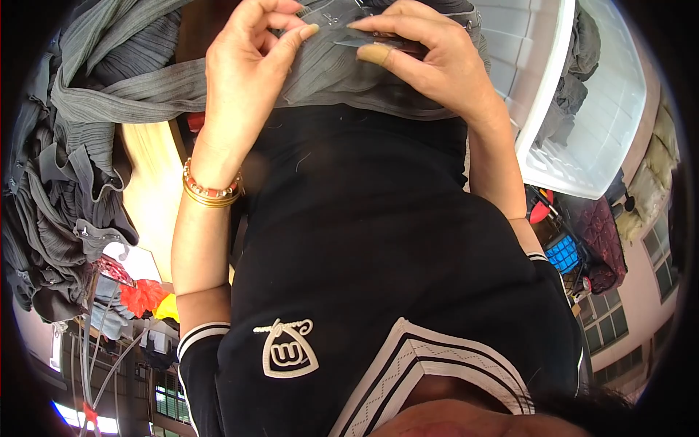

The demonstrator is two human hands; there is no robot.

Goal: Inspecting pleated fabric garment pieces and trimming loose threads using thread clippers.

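Note:
A grey ribbed garment [328, 84] lies across my lap at the top of the view. My left hand [251, 65] is closed in a pinch at the garment's upper edge, beside a sheer strip [331, 16] with small shiny bits on it. Facing it from the right, my right hand [444, 62] is closed round dark thread snips [357, 42], whose pointed blade sticks out toward the left above the cloth. A tan wrap covers the right thumb tip. Part of the fingers and of the cloth is cut off by the upper edge.
More grey garments [65, 167] are heaped at the left, by a pale wooden board [153, 167]. To the right stands a white plastic basket [539, 109] with dark grey cloth [571, 87] in it. A blue mesh item [562, 253] and a dark red quilted item [603, 240] lie beyond.

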